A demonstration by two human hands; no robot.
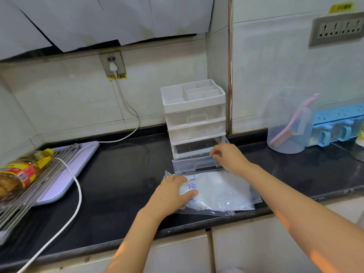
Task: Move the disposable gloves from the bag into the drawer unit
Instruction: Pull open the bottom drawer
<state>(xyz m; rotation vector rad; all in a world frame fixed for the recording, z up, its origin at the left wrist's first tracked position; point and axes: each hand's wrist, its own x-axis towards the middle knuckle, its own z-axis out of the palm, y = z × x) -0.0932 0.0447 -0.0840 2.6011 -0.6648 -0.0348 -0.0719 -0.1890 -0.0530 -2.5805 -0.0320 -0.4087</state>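
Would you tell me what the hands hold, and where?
The right hand pinches the bottom drawer by its front rim; the left hand presses the bag at its left end.

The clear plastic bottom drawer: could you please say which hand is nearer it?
Right. The right hand pinches the clear bottom drawer's rim; the left hand rests on the transparent glove bag in front.

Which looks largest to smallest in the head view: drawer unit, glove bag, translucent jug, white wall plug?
1. Drawer unit.
2-3. Glove bag and translucent jug look about alike; the bag lies nearer and partly under the left hand, so I leave them unranked.
4. White wall plug, clearly smallest.
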